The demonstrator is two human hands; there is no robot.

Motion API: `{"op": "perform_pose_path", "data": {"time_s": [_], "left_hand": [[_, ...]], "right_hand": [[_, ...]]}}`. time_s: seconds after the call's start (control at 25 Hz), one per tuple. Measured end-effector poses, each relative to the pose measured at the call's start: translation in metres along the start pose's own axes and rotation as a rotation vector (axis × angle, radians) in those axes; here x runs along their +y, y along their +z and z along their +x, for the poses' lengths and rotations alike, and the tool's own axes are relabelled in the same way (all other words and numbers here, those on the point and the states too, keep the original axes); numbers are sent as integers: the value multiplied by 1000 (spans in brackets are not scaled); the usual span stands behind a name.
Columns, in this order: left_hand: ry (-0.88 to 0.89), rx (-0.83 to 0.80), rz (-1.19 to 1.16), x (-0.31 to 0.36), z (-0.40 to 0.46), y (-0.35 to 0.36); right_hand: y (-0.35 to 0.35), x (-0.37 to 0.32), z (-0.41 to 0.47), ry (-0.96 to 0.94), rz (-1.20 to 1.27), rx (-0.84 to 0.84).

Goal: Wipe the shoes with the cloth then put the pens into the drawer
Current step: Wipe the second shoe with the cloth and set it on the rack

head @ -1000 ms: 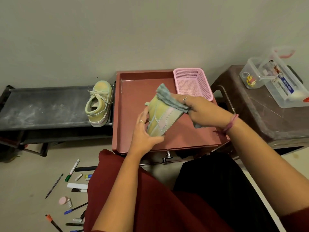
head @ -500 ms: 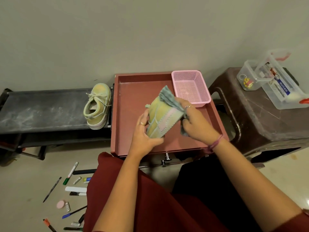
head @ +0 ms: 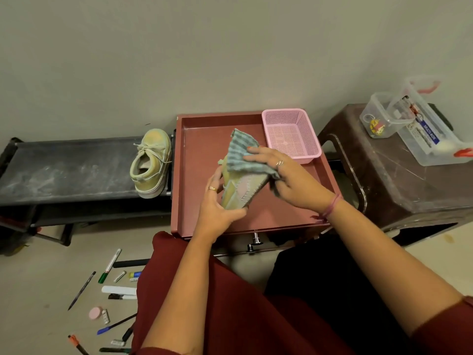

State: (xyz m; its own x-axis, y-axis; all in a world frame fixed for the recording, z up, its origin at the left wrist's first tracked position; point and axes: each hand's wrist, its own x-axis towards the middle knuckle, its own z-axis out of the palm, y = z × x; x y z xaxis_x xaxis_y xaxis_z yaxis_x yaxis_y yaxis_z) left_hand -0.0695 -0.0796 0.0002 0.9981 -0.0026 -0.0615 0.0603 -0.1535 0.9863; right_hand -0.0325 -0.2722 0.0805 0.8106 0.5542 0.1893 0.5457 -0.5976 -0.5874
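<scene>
The open red drawer (head: 194, 175) sits before you, pulled out so the pens can go in later; a pink basket (head: 291, 134) occupies its far right corner. To the left, the dark shoe rack (head: 64, 170) carries the second shoe (head: 152, 162) at its right end, within reach. Your left hand (head: 217, 213) grips the first shoe (head: 243, 188) from below, holding it tilted above the drawer so its side faces you. Your right hand (head: 289, 175) presses the blue-grey cloth (head: 243, 152) against the upper part of that shoe, fingers spread flat on top; the thumb is hidden, so it may be pinching the cloth. The pens (head: 110, 265) lie scattered on the floor at lower left, not yet collected.
</scene>
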Motion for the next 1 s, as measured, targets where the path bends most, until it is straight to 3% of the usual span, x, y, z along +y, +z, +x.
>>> {"op": "perform_pose_path", "data": {"time_s": [0.12, 0.2, 0.28, 0.44, 0.52, 0.68, 0.84, 1.0], "left_hand": [[-18, -1, 20, -3, -2, -6], [-26, 1, 23, -4, -2, -8], [-19, 13, 22, -4, -1, -9], [-17, 23, -29, -8, 2, -11], [-30, 16, -22, -8, 0, -11], [-49, 43, 30, 6, -2, -6], [-132, 51, -21, 10, -5, 1], [-117, 69, -70, 5, -2, 0]], "right_hand": [[18, 1, -4, 306, 486, 9], [23, -2, -7, 427, 531, 25], [15, -12, -2, 359, 342, 53], [24, -39, 5, -91, -561, 83], [28, -37, -1, -201, -804, 78], [33, -35, -2, -280, -1009, 73], [58, -35, -8, -481, -1085, -110], [24, -14, 0, -460, -956, 5]]}}
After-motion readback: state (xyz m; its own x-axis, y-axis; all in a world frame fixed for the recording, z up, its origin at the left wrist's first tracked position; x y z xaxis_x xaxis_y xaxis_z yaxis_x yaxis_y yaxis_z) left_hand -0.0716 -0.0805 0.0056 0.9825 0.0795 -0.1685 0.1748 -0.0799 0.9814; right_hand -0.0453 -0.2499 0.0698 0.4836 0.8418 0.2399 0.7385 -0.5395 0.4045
